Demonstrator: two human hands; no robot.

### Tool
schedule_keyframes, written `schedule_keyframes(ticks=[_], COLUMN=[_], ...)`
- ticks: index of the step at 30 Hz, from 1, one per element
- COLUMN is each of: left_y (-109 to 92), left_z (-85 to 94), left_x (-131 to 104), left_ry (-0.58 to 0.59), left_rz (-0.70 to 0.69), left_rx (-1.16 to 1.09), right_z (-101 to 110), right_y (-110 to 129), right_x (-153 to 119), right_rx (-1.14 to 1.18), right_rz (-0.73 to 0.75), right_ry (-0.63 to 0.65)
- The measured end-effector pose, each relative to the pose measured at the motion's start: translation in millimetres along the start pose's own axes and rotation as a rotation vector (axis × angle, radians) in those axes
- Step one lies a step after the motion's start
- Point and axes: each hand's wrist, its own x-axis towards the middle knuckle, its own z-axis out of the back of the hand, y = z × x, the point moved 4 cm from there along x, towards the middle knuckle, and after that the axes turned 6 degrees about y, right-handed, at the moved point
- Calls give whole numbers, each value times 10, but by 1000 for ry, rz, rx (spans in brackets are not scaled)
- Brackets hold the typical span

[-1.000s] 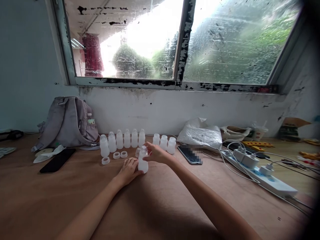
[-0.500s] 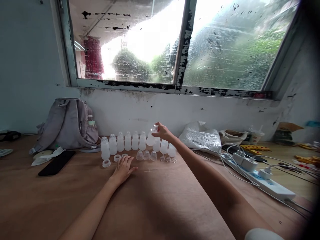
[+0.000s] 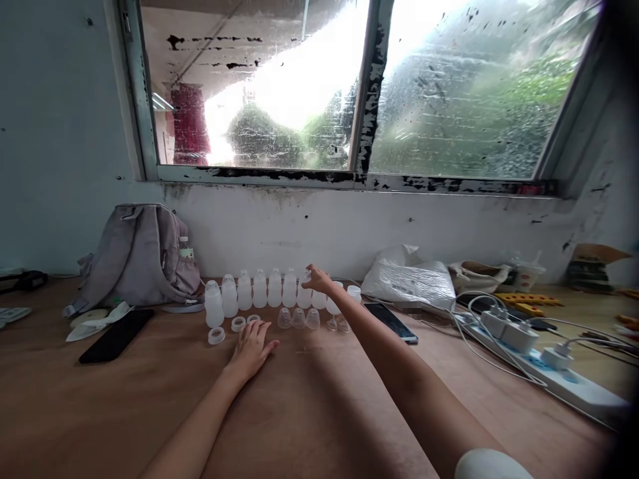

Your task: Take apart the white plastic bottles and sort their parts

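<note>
A row of frosted baby bottles lines the back of the table, those on the left with clear caps on top. My right hand is closed around the capped top of one baby bottle, which stands upright at the end of the capped ones. Beyond it, uncapped bottles are partly behind my right arm. My left hand lies on the table with fingers stretched, close to white collar rings. Clear domed caps sit between my hands, and small clear round pieces lie by my right forearm.
On the left are a grey backpack, a black phone and a tissue. To the right lie another phone, a silver plastic bag and a power strip with plugs and cables. A wall and window stand behind.
My right hand has come down with the capped bottle, from raised and tilted to upright in the row. The phone on the right now shows past my arm. My left hand stays flat.
</note>
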Motion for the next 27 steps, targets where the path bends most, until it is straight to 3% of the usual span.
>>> schedule_keyframes(ticks=[8,12,16,18,20,23,27], left_y=[105,190,249,273,296,317,288], left_z=[-26,-58,-20,8,26,28,19], left_x=[24,29,-5,-33,-58,-74,-69], left_ry=[-37,-26,6,29,60,103,87], left_rz=[132,201,293,357,426,477,438], left_rx=[55,91,149,167,168,160,196], right_z=[101,207,251,197,78,-133,-255], right_y=[-77,-37,34,90,131,116,-1], right_x=[-28,-160,-585,-925,-1284,-1696,-1868], right_rx=[21,42,52,65,53,9,19], right_rz=[26,55,106,226,354,433,405], right_ry=[22,-50,-183,-229,-207,-138,-142])
